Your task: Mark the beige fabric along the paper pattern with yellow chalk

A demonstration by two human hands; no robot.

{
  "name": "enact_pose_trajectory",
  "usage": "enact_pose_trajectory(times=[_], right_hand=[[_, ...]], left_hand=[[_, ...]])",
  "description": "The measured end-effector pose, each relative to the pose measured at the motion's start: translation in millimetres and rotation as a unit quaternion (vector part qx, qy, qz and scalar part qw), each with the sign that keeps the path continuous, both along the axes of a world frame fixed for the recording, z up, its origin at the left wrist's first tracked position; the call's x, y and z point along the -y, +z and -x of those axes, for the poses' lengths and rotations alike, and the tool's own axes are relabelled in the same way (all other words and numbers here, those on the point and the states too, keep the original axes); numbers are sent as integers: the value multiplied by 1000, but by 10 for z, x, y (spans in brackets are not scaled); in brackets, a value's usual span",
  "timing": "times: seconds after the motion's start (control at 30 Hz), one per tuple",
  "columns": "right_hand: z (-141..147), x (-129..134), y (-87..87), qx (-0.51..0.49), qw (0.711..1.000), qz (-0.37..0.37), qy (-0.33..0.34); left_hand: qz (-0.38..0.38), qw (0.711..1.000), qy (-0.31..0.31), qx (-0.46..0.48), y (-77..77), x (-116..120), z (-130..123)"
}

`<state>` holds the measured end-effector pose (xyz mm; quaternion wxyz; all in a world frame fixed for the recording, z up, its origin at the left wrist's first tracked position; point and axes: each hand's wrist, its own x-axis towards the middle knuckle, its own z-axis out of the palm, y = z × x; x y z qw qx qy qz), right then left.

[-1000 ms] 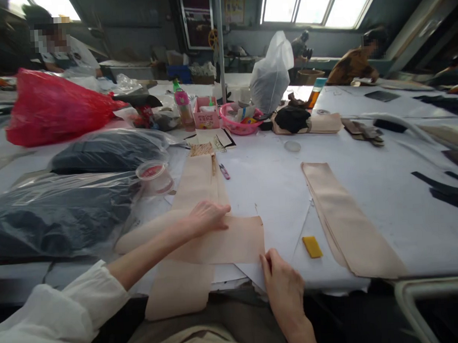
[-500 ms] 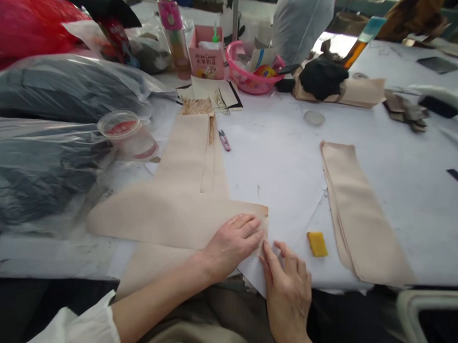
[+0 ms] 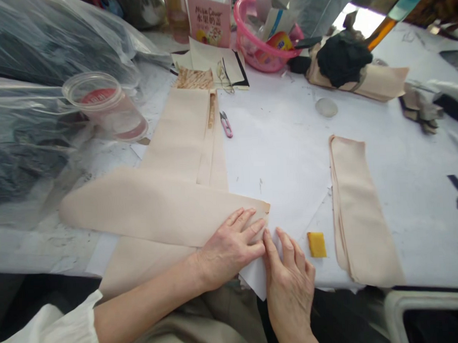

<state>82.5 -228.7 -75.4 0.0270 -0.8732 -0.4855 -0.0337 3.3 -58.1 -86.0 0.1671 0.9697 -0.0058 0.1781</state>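
"Toward eight o'clock on the surface (image 3: 281,154), how will that beige panel (image 3: 147,208) handle?"

"Probably light, supple, easily creased; take its short edge near five o'clock."

"And the hands?"

"Left hand (image 3: 232,247) flat on it, fingers loosely spread; right hand (image 3: 290,280) half-curled at that edge, any pinch impossible to tell. They hide the lower corner."

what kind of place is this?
Likely a garment or leather-goods workshop: a beige panel under the left hand, a panel stack to the right, and pink snips on the white table.
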Motion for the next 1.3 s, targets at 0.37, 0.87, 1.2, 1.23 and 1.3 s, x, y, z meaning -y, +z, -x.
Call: enact_pose_trajectory(times=[0.37, 0.87, 1.2, 1.23, 1.3], right_hand=[[8, 8, 53, 12, 999, 27, -20], [-1, 40, 46, 55, 996, 69, 15], [-2, 75, 30, 39, 997, 68, 12], [-13, 66, 30, 34, 997, 66, 6], [-45, 31, 35, 25, 998, 57, -8]], left_hand=[[2, 1000, 0, 14, 2, 13, -20], [11, 999, 9, 33, -42, 49, -41], [16, 999, 8, 39, -52, 46, -29], [15, 999, 9, 39, -50, 44, -29], [9, 999, 9, 37, -44, 40, -32]])
